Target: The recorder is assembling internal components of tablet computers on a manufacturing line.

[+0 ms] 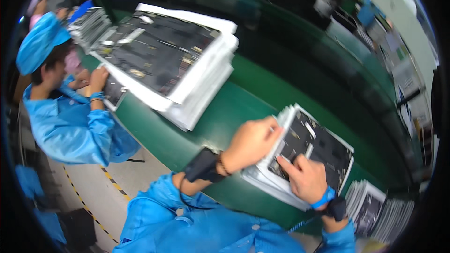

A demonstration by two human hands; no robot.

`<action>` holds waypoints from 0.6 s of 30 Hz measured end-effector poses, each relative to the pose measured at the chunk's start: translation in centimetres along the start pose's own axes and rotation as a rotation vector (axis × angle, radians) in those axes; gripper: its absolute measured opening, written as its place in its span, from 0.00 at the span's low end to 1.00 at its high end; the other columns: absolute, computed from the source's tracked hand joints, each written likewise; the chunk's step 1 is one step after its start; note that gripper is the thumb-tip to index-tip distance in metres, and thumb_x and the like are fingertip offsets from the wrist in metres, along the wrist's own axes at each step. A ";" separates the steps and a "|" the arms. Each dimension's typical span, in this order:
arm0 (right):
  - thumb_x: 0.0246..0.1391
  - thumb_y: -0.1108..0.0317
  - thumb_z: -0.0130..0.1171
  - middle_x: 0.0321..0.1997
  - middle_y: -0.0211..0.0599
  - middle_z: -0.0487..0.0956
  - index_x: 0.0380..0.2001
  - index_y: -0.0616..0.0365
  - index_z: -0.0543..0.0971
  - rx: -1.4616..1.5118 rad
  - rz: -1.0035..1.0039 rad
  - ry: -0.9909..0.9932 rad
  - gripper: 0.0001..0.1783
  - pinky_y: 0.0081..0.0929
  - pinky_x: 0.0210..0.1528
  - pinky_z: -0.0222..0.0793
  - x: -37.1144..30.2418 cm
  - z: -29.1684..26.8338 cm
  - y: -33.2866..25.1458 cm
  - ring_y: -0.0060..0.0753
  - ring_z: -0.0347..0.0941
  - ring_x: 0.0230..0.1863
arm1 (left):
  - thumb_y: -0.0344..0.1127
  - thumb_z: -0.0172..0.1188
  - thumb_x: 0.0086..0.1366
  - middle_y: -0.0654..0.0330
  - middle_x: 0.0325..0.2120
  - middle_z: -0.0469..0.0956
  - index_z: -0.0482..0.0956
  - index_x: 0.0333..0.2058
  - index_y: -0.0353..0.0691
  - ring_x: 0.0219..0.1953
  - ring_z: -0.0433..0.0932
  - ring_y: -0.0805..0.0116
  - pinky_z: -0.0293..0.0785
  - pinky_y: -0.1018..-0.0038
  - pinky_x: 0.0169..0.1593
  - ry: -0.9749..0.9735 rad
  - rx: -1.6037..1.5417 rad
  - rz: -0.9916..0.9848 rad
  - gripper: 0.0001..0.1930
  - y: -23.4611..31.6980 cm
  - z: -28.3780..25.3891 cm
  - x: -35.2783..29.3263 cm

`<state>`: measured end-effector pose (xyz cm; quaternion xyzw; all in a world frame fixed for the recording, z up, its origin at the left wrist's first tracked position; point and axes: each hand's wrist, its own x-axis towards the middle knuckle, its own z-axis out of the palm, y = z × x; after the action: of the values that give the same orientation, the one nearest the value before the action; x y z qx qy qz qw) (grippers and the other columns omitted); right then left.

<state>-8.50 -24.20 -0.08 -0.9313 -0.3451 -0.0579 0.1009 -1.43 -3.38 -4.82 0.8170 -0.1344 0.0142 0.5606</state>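
Note:
A flat black panel (323, 152) with small pale strips and metal-coloured parts lies in a white tray (282, 187), which tops a low stack on the green table in front of me. My left hand (253, 143) is at the tray's left edge, its fingers curled into a pinch. Whatever lies between those fingertips, if anything, is hidden and blurred. At the near left part of the panel is my right hand (308, 178), index finger stretched out with its tip on or just over the panel's edge. The other right fingers are partly bent, and nothing shows in them.
A tall stack of white trays (201, 96) with a larger-looking black panel (154, 49) on top stands at the left. Beyond it a co-worker (70, 122) in blue handles another panel (114, 89). More stacked trays (368, 206) are at the right, along the green table (159, 133).

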 end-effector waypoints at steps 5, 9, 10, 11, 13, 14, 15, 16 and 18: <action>0.48 0.77 0.62 0.27 0.40 0.70 0.52 0.54 0.83 -0.005 0.111 0.114 0.24 0.42 0.28 0.70 -1.8 -1.0 -1.1 0.46 0.72 0.25 | 0.40 0.61 0.69 0.46 0.23 0.80 0.79 0.32 0.36 0.27 0.81 0.43 0.74 0.57 0.31 -0.040 -0.085 0.115 0.12 -0.8 2.9 1.6; 0.61 0.69 0.62 0.38 0.45 0.78 0.52 0.57 0.83 -0.027 0.347 0.201 0.16 0.45 0.44 0.74 -4.9 -3.4 -0.1 0.46 0.78 0.38 | 0.35 0.59 0.66 0.47 0.21 0.78 0.76 0.29 0.35 0.27 0.80 0.44 0.73 0.54 0.32 -0.009 -0.072 0.149 0.10 -0.8 3.6 2.1; 0.66 0.67 0.63 0.37 0.44 0.79 0.46 0.54 0.86 -0.107 0.342 0.320 0.09 0.47 0.43 0.72 -4.6 -4.1 -0.6 0.44 0.78 0.34 | 0.34 0.59 0.66 0.48 0.23 0.79 0.76 0.29 0.34 0.28 0.80 0.45 0.73 0.55 0.33 0.002 -0.046 0.176 0.09 -0.8 3.4 2.1; 0.66 0.68 0.63 0.36 0.44 0.78 0.47 0.57 0.86 -0.100 0.336 0.388 0.10 0.43 0.39 0.72 -4.6 -4.4 -0.1 0.45 0.76 0.33 | 0.33 0.58 0.65 0.49 0.24 0.79 0.76 0.29 0.34 0.28 0.80 0.45 0.74 0.55 0.33 0.023 0.013 0.218 0.09 -0.8 3.2 2.1; 0.65 0.71 0.62 0.36 0.44 0.76 0.46 0.62 0.85 -0.032 0.422 0.476 0.10 0.37 0.32 0.72 -5.3 -4.4 0.6 0.46 0.74 0.32 | 0.33 0.58 0.65 0.49 0.25 0.79 0.76 0.29 0.34 0.28 0.79 0.46 0.74 0.55 0.34 0.042 0.074 0.261 0.08 -0.9 2.8 2.2; 0.65 0.68 0.63 0.41 0.48 0.77 0.48 0.63 0.84 -0.051 0.493 0.442 0.12 0.40 0.40 0.75 -5.6 -4.5 0.8 0.50 0.77 0.39 | 0.32 0.58 0.65 0.50 0.25 0.78 0.76 0.28 0.34 0.28 0.79 0.46 0.74 0.55 0.34 0.042 0.070 0.272 0.08 -1.0 2.8 2.4; 0.66 0.66 0.62 0.48 0.52 0.77 0.51 0.63 0.82 -0.049 0.562 0.387 0.15 0.43 0.48 0.74 -6.1 -4.8 0.8 0.54 0.76 0.47 | 0.32 0.57 0.65 0.50 0.26 0.78 0.75 0.28 0.34 0.28 0.79 0.46 0.74 0.55 0.34 0.042 0.062 0.280 0.08 -1.0 2.9 2.3; 0.67 0.63 0.61 0.54 0.57 0.76 0.55 0.63 0.81 -0.048 0.630 0.331 0.19 0.46 0.55 0.73 -6.7 -4.8 0.8 0.57 0.75 0.55 | 0.32 0.57 0.65 0.50 0.26 0.78 0.75 0.28 0.34 0.28 0.79 0.46 0.74 0.55 0.34 0.045 0.063 0.278 0.08 -1.0 3.0 2.4; 0.68 0.60 0.60 0.61 0.61 0.72 0.59 0.64 0.77 -0.080 0.637 0.304 0.23 0.48 0.63 0.66 -8.4 -3.9 2.0 0.61 0.69 0.62 | 0.32 0.57 0.65 0.49 0.23 0.77 0.75 0.28 0.33 0.27 0.78 0.46 0.73 0.55 0.33 0.034 0.031 0.291 0.09 -0.9 3.1 2.7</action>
<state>-13.70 -31.85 1.91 -0.9762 -0.0160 -0.1750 0.1273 0.95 -6.44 -6.31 0.7970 -0.2418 0.1114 0.5422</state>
